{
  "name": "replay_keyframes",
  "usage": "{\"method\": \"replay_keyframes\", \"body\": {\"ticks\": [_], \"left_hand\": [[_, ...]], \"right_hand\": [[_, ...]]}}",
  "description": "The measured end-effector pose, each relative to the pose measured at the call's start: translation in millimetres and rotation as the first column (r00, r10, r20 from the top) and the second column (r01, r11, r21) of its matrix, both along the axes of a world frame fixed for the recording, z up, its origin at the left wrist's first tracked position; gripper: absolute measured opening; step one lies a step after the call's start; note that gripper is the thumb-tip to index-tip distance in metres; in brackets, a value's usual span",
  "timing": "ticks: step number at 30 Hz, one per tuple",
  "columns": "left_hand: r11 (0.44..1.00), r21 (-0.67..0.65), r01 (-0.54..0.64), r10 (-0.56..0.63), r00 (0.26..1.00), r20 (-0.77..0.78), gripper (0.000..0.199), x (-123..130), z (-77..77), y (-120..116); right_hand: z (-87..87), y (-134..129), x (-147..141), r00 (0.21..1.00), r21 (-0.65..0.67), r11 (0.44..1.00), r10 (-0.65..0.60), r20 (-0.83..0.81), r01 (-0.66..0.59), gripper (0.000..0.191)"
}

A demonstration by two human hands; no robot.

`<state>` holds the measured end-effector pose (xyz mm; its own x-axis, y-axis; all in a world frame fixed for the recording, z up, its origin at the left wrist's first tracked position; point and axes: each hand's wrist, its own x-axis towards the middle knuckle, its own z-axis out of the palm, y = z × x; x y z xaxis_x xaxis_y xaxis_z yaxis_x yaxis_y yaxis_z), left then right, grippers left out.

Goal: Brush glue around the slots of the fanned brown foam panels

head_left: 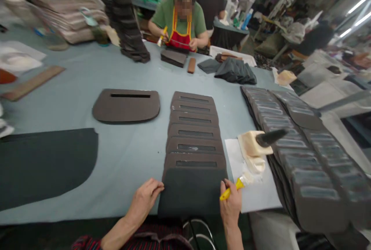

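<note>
While left hand [146, 198] pinches dark panel [193, 192], right hand [232, 201] grips yellow brush [239, 184]

Left thumb and fingertips are pressed together on dark panel's left edge. Right fingers curl round the handle beside its right edge; cannot tell if they touch it. Dark panel lies at near side of table [130, 149], next to overlapping slotted brown pieces [193, 126]. Bristles are over white sheet [256, 199], near cream block [249, 143]. Across, co-worker [162, 16] holds second brush [161, 38]

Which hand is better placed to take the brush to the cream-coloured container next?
Probably the right hand: it holds the yellow-handled brush and is nearer the cream-coloured container. The left hand, across the dark panel, shows no tool.
</note>
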<state>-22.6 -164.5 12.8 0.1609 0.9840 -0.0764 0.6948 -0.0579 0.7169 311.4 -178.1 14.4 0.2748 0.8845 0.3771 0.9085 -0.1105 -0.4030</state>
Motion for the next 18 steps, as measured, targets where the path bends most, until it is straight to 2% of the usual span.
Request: {"method": "replay_keyframes", "body": {"ticks": [4,7,10,13,15,18], "left_hand": [[0.998,-0.005,-0.056,0.056,0.995,0.079,0.025,-36.0,1.3,25.9],[0.995,0.041,-0.088,0.082,0.987,0.141,0.028,-76.6,6.2,56.0],[0.974,0.177,-0.139,0.124,0.988,0.094,0.026,-120.1,15.1,94.4],[0.937,0.297,-0.186,0.211,0.976,-0.053,0.025,-155.1,24.4,137.3],[0.916,0.335,-0.220,0.281,0.948,-0.147,0.031,-171.5,28.5,164.7],[0.888,0.363,-0.282,0.392,0.877,-0.279,0.041,-188.9,30.5,197.2]], "right_hand": [[18.6,46.3,-32.7,0.996,0.096,0.993,0.074,-0.053,-0.069,0.042],[45.8,92.0,-89.5,0.985,0.168,0.981,0.116,-0.127,-0.094,0.044],[73.5,145.1,-173.0,0.929,0.240,0.961,0.207,-0.308,-0.134,0.035],[93.3,202.0,-270.6,0.807,0.237,0.955,0.281,-0.520,-0.179,0.032],[101.2,237.7,-335.8,0.699,0.176,0.946,0.321,-0.639,-0.274,0.032],[104.5,282.3,-422.7,0.551,0.131,0.879,0.397,-0.734,-0.458,0.028]]}}
